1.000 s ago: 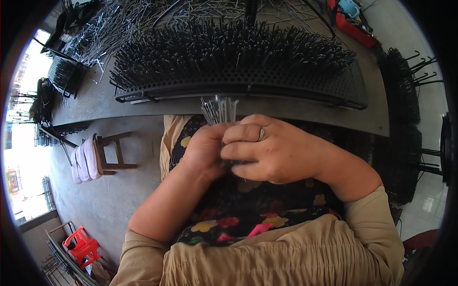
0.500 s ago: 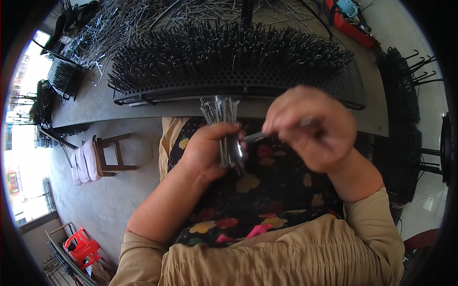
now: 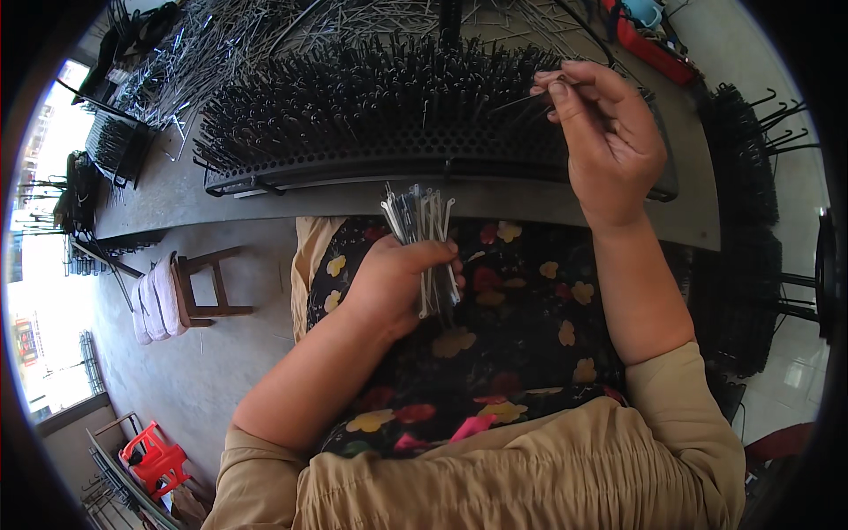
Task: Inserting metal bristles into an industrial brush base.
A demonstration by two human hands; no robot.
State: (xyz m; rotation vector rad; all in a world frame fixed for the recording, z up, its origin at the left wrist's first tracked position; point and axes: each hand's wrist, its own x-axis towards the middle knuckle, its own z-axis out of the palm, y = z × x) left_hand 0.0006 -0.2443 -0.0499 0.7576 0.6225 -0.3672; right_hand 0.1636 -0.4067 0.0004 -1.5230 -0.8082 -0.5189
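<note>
One strip bundle (image 3: 417, 221), one long rack (image 3: 495, 146), one wooden seat (image 3: 184, 290), one red stool (image 3: 159, 459); hooked rods (image 3: 353, 88) uncountable.

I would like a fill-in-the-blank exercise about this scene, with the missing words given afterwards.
1. The bundle of metal rods is gripped by the person's ____.
2. The right hand is raised near a black rack with many small round ____.
3. The plastic stool at lower left is coloured ____.
Missing words: left hand; holes; red.
</note>
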